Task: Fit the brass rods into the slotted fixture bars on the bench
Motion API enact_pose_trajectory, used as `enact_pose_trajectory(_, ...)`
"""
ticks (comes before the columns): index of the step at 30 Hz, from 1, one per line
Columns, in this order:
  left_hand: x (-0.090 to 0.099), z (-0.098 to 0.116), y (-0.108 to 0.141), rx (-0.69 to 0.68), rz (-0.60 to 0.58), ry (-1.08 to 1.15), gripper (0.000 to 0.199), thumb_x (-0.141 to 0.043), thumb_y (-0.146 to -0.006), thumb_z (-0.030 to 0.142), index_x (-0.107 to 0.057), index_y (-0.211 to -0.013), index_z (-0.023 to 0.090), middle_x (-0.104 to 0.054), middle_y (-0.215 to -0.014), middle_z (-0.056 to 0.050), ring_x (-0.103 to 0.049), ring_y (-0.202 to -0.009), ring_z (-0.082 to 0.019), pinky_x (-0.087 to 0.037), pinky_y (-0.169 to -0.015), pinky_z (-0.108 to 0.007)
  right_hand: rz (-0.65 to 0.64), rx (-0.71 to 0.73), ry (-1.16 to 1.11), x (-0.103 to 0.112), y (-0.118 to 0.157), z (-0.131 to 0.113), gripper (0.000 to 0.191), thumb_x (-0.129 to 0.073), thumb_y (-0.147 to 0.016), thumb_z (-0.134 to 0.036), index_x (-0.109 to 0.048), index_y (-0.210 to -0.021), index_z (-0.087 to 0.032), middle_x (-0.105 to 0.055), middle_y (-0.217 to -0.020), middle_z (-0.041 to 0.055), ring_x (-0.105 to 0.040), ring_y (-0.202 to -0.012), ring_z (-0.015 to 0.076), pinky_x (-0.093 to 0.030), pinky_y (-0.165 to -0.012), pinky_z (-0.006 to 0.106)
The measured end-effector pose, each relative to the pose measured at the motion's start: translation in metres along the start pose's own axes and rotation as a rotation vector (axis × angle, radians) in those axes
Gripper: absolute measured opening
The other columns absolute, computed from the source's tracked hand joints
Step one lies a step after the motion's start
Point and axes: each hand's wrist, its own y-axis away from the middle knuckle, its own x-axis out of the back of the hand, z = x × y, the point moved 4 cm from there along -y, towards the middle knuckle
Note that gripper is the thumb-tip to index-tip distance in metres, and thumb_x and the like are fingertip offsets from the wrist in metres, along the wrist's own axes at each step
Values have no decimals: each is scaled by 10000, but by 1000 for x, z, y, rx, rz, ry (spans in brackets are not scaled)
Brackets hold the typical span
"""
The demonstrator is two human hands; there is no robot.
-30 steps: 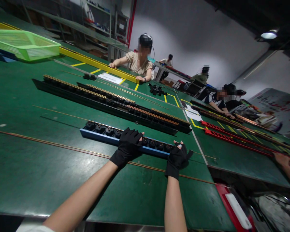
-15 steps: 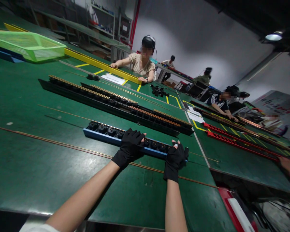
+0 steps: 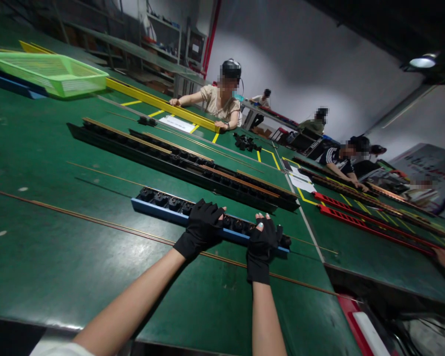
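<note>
Your left hand grips the blue channel mid-length; your right hand grips it near its four-o'clock end. It slants from ten to four on the glossy green table, with bare room at seven. Straight and smooth-sided, it holds chunky black blocks; thin coppery rods pass at six.

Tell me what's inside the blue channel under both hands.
Inside the blue channel sits a row of black parts, visible at both ends and partway along. The left hand covers a middle stretch, the right hand another nearer the right end; what lies there is hidden.
</note>
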Motion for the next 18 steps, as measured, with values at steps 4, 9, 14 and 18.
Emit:
enact_pose_trajectory(4,2,1,-1,-5,16,-22,245,-482,-925,216,-718,-991,208,-674,-766,-42,-584,-770,-219,-372,-816,-407,-31,10,-15,-6,-1,-10,449,-308,-951,-266,-744,-988,-164,-730,-1011,139,-621,-1048,239,-368,-1027,451)
enact_pose_trajectory(9,1,1,-1,7,23,-14,257,-467,-933,215,-718,-985,211,-674,-775,-41,-586,-779,-218,-372,-825,-412,-48,-11,-18,-7,-2,-9,460,-304,-950,-270,-749,-981,-156,-723,-1022,163,-625,-1045,254,-383,-1008,464)
enact_pose_trajectory(14,0,1,0,4,-2,-15,259,-467,-928,220,-720,-985,207,-669,-780,-50,-588,-796,-229,-376,-828,-422,-70,-11,-37,-7,1,-20,524,-216,-973,-267,-708,-1116,-156,-691,-1139,167,-584,-1161,243,-348,-1050,478)
enact_pose_trajectory(18,1,1,2,-11,1,-3,273,-470,-923,225,-708,-1056,204,-678,-822,-61,-589,-811,-232,-381,-852,-432,-124,30,-67,-10,5,-36,513,-236,-984,-285,-718,-1084,-139,-705,-1094,162,-592,-1143,219,-332,-1071,448)
